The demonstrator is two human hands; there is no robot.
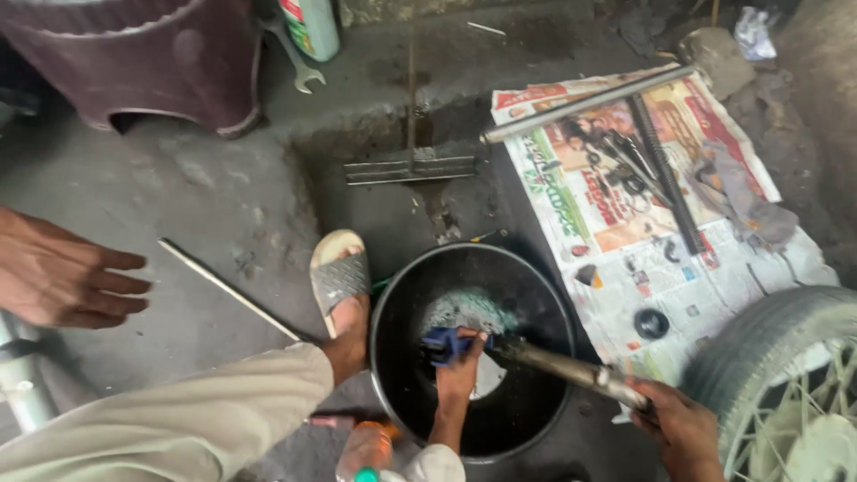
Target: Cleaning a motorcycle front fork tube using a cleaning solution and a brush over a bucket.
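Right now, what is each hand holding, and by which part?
The left hand grips a blue cloth inside the black basin. The right hand holds a metal rod by its outer end.

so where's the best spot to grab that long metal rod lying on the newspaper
Probably near its middle, from above. The rod lies flat and slanted across the newspaper, its middle bare, its left end hanging past the paper's edge. A grip across its width there should lift it level and clear of the black threaded bar beside it.

A greasy metal tube (571, 368) slants into the black round basin (402, 393) on the floor, its tip beside a blue cloth (444, 344).
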